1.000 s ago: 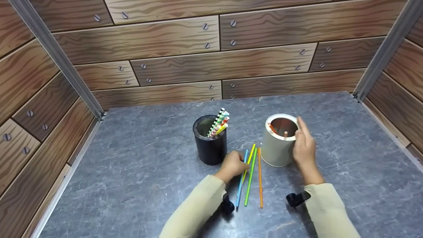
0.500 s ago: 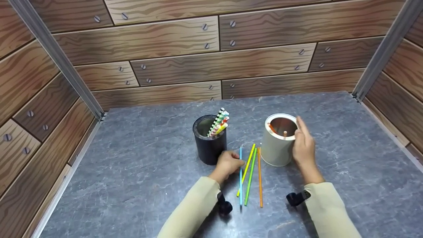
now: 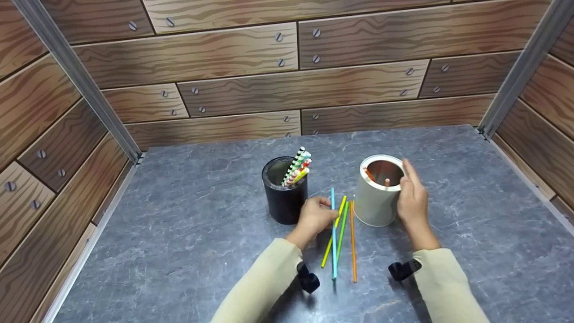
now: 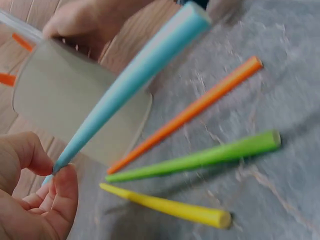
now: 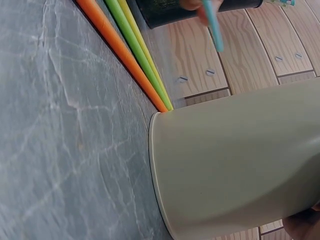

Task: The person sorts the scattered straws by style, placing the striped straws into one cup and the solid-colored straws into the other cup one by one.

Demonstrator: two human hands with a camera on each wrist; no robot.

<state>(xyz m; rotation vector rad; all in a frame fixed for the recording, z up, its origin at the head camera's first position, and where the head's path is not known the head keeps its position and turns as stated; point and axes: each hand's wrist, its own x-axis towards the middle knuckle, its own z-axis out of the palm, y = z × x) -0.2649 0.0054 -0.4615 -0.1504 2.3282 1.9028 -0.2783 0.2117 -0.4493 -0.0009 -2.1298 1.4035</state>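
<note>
My left hand [image 3: 316,216] pinches a light-blue straw [image 3: 333,255] between thumb and fingertips, above the table and over the other straws in the head view. Below it lie a yellow straw [image 4: 175,207], a green straw [image 4: 200,161] and an orange straw [image 4: 195,110], their far ends close to the base of a cream-coloured can [image 3: 374,208]. My right hand [image 3: 412,202] rests against the can's right side, a finger extended straight up past the rim. Two orange straws [image 3: 368,174] stand inside this can.
A black can [image 3: 286,202] stands just beyond my left hand, with several striped straws [image 3: 297,167] leaning in it. Wood-patterned walls [image 3: 242,54] enclose the grey marbled table [image 3: 179,251] at the back and sides.
My left hand first drew the light-blue straw left, off the yellow one, then lifted it and brought it back right and slightly forward. My right hand and both cans have stayed put.
</note>
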